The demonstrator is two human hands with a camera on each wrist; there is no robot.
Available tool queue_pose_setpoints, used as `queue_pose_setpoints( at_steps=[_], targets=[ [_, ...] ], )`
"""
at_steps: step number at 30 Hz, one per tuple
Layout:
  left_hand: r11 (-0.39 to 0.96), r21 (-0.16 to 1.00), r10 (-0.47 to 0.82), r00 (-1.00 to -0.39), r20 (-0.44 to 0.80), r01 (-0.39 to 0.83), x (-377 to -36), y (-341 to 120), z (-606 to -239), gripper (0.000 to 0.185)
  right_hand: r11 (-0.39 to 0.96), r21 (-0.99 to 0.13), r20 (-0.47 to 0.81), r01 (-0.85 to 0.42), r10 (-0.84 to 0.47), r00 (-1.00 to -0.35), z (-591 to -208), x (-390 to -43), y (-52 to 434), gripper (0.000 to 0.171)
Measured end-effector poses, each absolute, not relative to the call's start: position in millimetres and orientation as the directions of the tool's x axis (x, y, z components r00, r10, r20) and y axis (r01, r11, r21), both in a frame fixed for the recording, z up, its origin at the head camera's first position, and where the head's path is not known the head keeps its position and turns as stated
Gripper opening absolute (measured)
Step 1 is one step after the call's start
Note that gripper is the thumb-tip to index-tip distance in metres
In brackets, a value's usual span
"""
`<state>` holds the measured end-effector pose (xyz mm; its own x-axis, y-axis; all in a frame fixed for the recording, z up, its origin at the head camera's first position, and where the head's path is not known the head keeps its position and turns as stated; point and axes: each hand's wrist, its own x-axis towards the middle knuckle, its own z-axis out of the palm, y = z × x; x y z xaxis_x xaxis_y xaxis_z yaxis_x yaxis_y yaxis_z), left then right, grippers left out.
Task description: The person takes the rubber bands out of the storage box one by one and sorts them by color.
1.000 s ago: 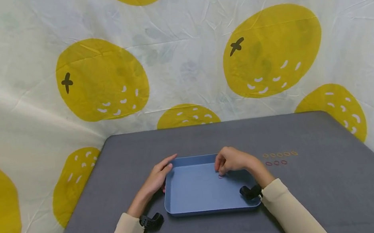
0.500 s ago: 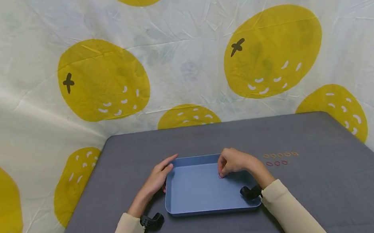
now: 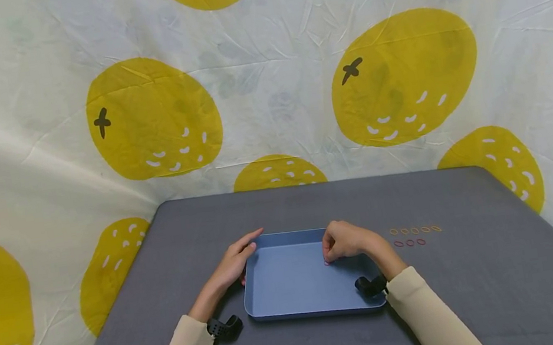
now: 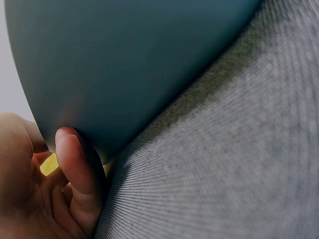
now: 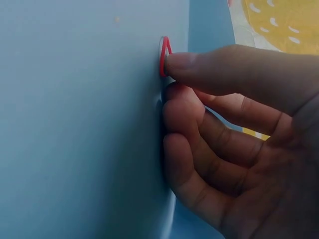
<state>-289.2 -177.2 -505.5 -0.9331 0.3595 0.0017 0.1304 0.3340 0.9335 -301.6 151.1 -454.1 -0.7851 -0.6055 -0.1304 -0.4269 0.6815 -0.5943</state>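
In the head view, my left hand (image 3: 231, 265) grips the blue rectangular tray (image 3: 293, 286) at its far left corner. The index finger stretches along the corner and the thumb lies at the rim. The left wrist view has a curled finger (image 4: 77, 159) against the tray's outer wall. Over the right half of the tray, my right hand (image 3: 344, 238) points down with its fingers bent. Close up, its thumb and fingertips pinch a small red rubber band (image 5: 162, 62) right at the tray floor. Part of the band is hidden behind the thumb.
Right of the tray on the grey table (image 3: 484, 272) lie several orange rubber bands (image 3: 414, 230) in a row. Three red rubber bands (image 3: 410, 243) line up in front of them. A white curtain (image 3: 277, 107) with yellow fruit prints hangs behind the table.
My right hand has shifted slightly right and down, and its fingers cover more of the red rubber band in the tray. My left hand keeps its place at the tray corner.
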Motion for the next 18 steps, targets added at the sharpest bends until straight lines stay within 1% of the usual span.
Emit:
queue_pose_setpoints(
  at_steps=[18],
  targets=[
    [0.336,0.933,0.348,-0.938,0.004,0.128,-287.5,-176.4,-505.5,0.045,0.7,-0.577,-0.141,-0.421,-0.593,-0.793,-453.3,-300.6,151.3,0.013]
  ],
)
